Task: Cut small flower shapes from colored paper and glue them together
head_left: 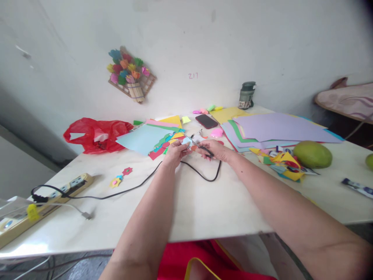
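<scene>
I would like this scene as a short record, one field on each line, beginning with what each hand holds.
Left hand: pinching a small pale paper piece
Right hand: holding scissors, blades at the paper
Table, left: power strip, black cord plugged in
Table, right: green fruit beside paper scraps
Table, back: phone, bottle
Top sheet, right stack: lavender sheet
Wall: flower ornament, number 217
</scene>
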Demonstrator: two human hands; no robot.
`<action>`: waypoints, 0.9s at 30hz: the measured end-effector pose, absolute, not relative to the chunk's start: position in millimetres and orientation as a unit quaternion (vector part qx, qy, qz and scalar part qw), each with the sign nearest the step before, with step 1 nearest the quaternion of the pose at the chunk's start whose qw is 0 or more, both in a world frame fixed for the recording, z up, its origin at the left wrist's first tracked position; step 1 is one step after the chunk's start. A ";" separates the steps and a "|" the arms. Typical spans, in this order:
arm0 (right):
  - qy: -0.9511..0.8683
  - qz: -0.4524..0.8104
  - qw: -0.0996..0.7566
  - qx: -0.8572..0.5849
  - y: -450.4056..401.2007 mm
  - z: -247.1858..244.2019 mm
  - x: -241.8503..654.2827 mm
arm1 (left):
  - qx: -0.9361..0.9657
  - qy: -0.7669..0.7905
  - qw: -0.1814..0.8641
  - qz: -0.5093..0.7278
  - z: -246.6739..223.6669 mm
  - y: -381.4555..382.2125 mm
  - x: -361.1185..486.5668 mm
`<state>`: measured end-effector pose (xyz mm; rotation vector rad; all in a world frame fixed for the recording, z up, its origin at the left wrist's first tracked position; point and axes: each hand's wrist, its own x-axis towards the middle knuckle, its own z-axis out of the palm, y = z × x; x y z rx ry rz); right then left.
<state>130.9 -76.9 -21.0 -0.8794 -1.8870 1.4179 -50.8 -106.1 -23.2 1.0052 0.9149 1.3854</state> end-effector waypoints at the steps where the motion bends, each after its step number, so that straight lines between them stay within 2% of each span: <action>1: -0.710 0.541 0.307 -0.329 -76.8 -20.8 131.0 | 0.427 0.390 0.564 0.589 -23.2 -106.2 -51.0; 10: -0.684 0.583 0.291 -0.327 -82.2 -13.6 132.0 | 0.424 0.414 0.550 0.588 -20.4 -109.0 -49.7; 27: -0.710 0.548 0.290 -0.333 -77.4 -21.5 132.9 | 0.457 0.382 0.565 0.570 -29.2 -104.2 -54.6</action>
